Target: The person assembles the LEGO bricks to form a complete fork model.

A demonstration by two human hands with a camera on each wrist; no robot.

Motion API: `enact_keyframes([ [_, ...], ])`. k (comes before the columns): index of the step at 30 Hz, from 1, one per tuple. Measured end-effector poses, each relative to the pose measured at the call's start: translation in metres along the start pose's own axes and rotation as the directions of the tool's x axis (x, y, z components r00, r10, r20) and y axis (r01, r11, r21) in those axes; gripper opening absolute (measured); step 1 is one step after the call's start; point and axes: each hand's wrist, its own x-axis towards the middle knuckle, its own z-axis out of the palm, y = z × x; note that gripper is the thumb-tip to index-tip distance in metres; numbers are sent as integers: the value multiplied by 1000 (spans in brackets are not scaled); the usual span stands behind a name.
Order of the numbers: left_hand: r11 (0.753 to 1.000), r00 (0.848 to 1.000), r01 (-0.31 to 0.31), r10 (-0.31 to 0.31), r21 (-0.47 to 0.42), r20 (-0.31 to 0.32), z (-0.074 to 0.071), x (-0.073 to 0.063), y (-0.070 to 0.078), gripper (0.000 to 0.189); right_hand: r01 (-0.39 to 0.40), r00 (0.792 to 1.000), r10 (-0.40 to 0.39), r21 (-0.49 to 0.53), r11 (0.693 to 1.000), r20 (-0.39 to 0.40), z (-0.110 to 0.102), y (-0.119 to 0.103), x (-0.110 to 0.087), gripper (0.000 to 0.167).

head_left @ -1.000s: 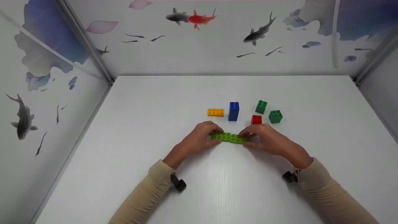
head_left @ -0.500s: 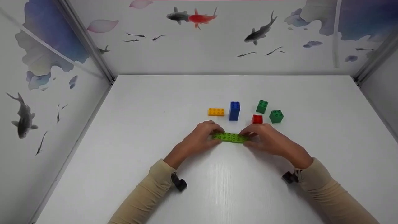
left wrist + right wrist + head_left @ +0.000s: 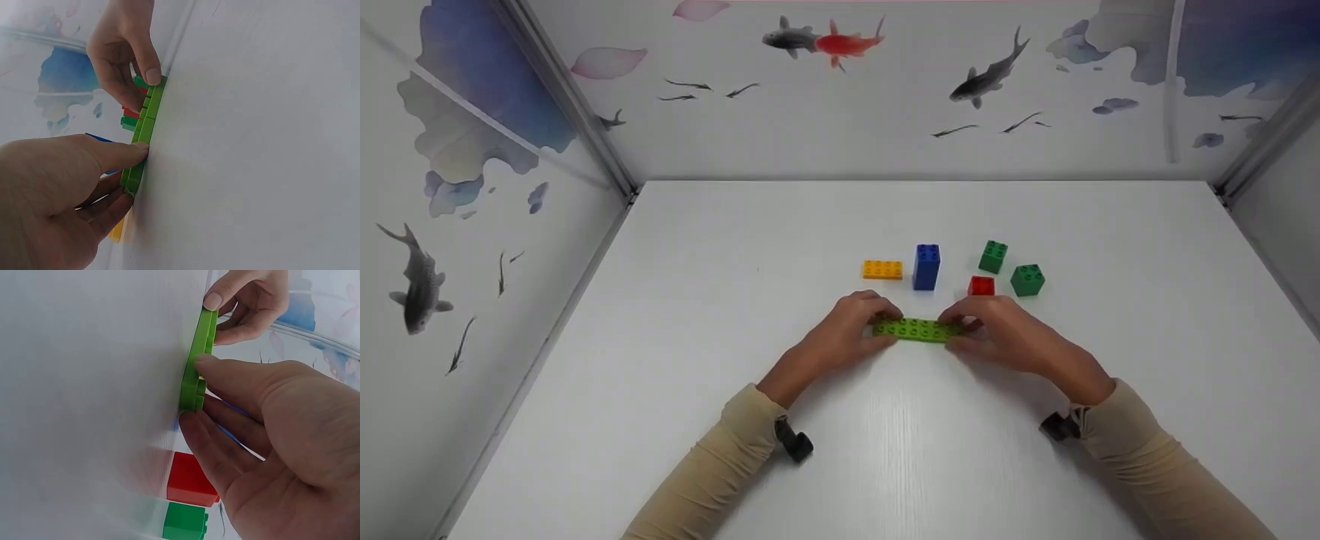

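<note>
Two light green flat toy bricks lie end to end on the table in front of me, their studs facing up. My left hand (image 3: 844,330) pinches the left green brick (image 3: 898,328) between thumb and fingers near its outer end. Its mate, the right green brick (image 3: 936,331), is pinched the same way by my right hand (image 3: 1006,334). In the left wrist view only a thin seam shows along the side of the green bricks (image 3: 145,126). The fingers cover both outer ends from above.
Beyond the hands stand a yellow flat brick (image 3: 883,270), a tall blue block (image 3: 927,268), a red brick (image 3: 982,286) close behind the right hand, and two dark green bricks, one farther back (image 3: 994,256) and one to the right (image 3: 1027,280). Patterned walls enclose the white table (image 3: 720,247).
The right green brick has shifted slightly away from me, so the small step between the two bricks is gone and they now line up. Both hands keep their hold.
</note>
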Motion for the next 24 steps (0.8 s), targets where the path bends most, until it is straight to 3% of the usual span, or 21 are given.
enact_keyframes([
  [7, 1000, 1000, 7, -7, -10, 6, -1, 0, -1, 30, -16, 999, 17, 23, 1000, -38, -2, 4, 0, 32],
  [12, 1000, 1000, 9, -9, -16, 2, 0, 0, -1, 30, 30, 988, -20, 65, 997, -153, -5, 6, -1, 27],
  [15, 1000, 1000, 7, -6, -17, 3, -1, 0, -1, 30, 57, 966, -38, 68, 996, -257, -8, 8, -2, 25],
  [19, 1000, 1000, 7, -7, -14, 5, -1, -1, 0, 29, 71, 917, -51, 37, 997, -396, -12, 13, -2, 25],
  [24, 1000, 1000, 9, -9, -17, 6, -1, -2, 0, 29, 74, 866, -58, 13, 997, -497, -17, 25, -2, 27],
])
